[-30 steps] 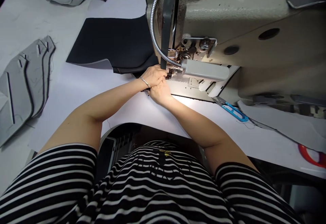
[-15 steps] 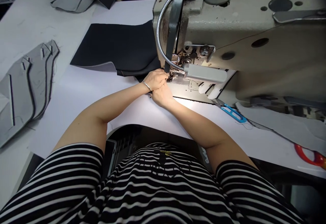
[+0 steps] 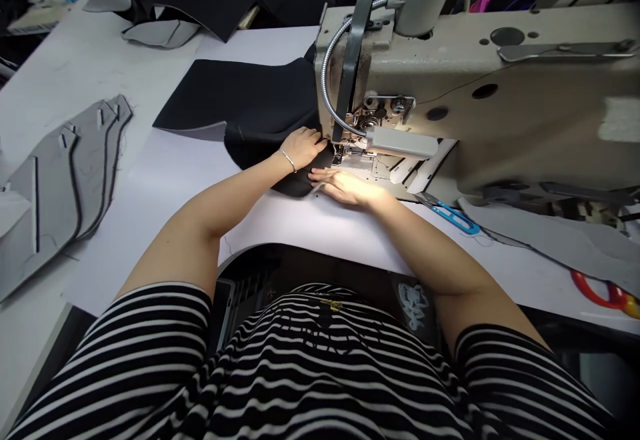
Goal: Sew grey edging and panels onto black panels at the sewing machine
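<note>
Head view: black fabric panel (image 3: 250,103), grey-backed, runs up to the presser foot (image 3: 340,155) of the sewing machine (image 3: 450,73), slightly bunched near the needle area. Judged light, soft, somewhat thick; best held flat close to the foot. Left hand (image 3: 301,148) open, pressing down on the panel, no pinch. Right hand (image 3: 345,188) open, palm down, just beside the panel's near edge on the white table (image 3: 165,180).

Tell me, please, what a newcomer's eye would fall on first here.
The large industrial sewing machine fills the right side, its lamp lighting the presser foot. Beside that foot, the left hand rests on black fabric, the right hand lit just in front. Grey stitched panels lie far left.
</note>
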`<state>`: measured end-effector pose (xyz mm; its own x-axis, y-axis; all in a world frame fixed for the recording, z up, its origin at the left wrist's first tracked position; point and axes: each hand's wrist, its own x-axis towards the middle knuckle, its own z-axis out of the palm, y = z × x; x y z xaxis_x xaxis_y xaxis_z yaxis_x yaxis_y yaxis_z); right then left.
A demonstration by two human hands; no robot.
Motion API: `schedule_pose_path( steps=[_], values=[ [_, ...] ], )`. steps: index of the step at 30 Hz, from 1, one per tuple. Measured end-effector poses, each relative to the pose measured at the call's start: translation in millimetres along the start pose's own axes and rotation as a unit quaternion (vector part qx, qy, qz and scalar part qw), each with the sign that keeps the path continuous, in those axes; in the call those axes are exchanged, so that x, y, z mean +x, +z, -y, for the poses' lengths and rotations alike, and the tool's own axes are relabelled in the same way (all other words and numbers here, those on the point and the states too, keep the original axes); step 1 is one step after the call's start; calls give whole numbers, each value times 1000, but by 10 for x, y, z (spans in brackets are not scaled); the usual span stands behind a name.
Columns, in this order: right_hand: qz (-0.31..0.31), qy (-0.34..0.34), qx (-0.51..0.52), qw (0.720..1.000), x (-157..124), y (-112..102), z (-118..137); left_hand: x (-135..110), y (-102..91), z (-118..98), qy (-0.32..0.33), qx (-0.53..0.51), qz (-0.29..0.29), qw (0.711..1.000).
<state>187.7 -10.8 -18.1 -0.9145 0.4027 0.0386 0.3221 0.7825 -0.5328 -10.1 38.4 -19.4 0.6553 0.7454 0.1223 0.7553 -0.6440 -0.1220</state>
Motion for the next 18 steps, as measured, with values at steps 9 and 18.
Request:
schedule_pose_path(
  steps=[9,18],
  values=[
    [-92,-11,8,996,-248,210,-69,-488,-146,-480,-25,-24,96,995],
    [-74,-1,-3,997,-411,49,-305,-147,-182,-834,-129,-47,96,986]
  ],
)
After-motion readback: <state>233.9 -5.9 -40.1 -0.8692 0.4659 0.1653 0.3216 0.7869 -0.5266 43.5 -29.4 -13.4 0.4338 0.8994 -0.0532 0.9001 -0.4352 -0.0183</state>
